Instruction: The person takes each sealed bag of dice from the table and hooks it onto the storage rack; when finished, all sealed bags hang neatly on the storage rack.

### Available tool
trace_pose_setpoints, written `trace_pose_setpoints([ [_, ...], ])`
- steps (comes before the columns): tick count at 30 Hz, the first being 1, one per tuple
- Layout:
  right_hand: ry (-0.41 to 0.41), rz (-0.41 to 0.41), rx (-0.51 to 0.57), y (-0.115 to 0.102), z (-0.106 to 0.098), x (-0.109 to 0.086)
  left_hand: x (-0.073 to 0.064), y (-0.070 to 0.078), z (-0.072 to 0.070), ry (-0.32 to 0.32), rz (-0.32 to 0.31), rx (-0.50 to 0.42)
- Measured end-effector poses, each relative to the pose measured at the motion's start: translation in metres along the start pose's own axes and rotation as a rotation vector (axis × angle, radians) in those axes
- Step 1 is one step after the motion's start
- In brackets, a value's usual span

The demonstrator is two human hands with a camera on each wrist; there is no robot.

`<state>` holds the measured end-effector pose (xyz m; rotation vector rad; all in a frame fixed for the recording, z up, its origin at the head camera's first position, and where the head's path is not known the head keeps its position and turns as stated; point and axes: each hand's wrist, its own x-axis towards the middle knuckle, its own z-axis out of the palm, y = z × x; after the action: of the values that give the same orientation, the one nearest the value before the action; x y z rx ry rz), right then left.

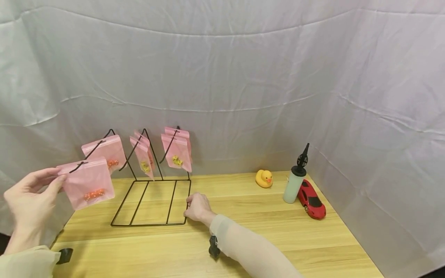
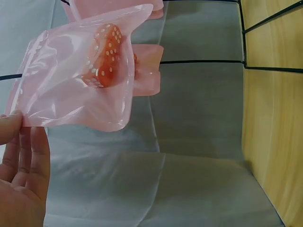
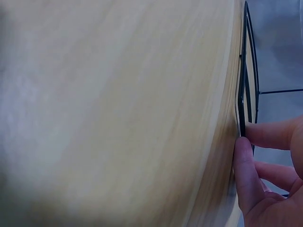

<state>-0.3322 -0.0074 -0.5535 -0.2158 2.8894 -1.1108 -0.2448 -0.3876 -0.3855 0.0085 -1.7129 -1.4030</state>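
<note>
My left hand (image 1: 33,197) pinches the left top edge of a pink zip bag (image 1: 87,179) with orange dice (image 2: 104,56) in it. The front end of the rack's left hook passes through the bag's top. Behind it on the same hook hangs another pink bag (image 1: 106,148) with orange dice. On the black wire rack (image 1: 149,224), my right hand (image 1: 199,207) grips the right rod of the base, thumb and forefinger about the wire in the right wrist view. Pink bags (image 1: 140,152) hang on the middle hook, and more pink bags (image 1: 177,148) with yellow dice on the right hook.
A yellow rubber duck (image 1: 264,178) sits at the back of the wooden table (image 1: 250,220). Right of it, a pale green hand pump (image 1: 294,185) stands beside a red toy car (image 1: 313,200). Grey cloth (image 1: 222,77) hangs behind and along the sides.
</note>
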Motion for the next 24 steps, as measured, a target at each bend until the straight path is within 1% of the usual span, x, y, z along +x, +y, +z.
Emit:
trace_pose_setpoints([
  [5,0.02,-0.023,-0.045,0.004,0.003,0.003,0.004,-0.001,0.007,0.006,-0.026,0.03],
  [7,0.018,-0.023,-0.04,0.001,0.001,0.001,0.006,-0.002,0.01,0.007,-0.041,-0.005],
  [10,0.02,-0.026,-0.044,-0.002,-0.001,-0.001,0.009,-0.005,0.015,0.007,-0.043,0.002],
  [14,0.015,-0.013,-0.036,0.004,0.003,0.004,0.013,-0.009,0.022,0.009,-0.027,0.064],
  [16,0.015,-0.014,-0.033,0.005,0.004,0.004,0.015,-0.011,0.026,0.008,-0.036,0.057],
  [18,0.025,-0.019,-0.021,0.007,0.006,0.005,0.017,-0.013,0.028,0.008,-0.049,0.054],
  [20,0.035,-0.027,-0.036,0.007,0.006,0.004,0.019,-0.015,0.031,0.01,-0.077,0.04],
  [23,0.022,-0.019,-0.013,-0.004,-0.003,-0.005,0.022,-0.017,0.033,0.012,-0.114,0.026],
  [24,0.014,-0.011,-0.02,-0.008,-0.006,-0.008,0.022,-0.018,0.034,0.015,-0.121,0.029],
])
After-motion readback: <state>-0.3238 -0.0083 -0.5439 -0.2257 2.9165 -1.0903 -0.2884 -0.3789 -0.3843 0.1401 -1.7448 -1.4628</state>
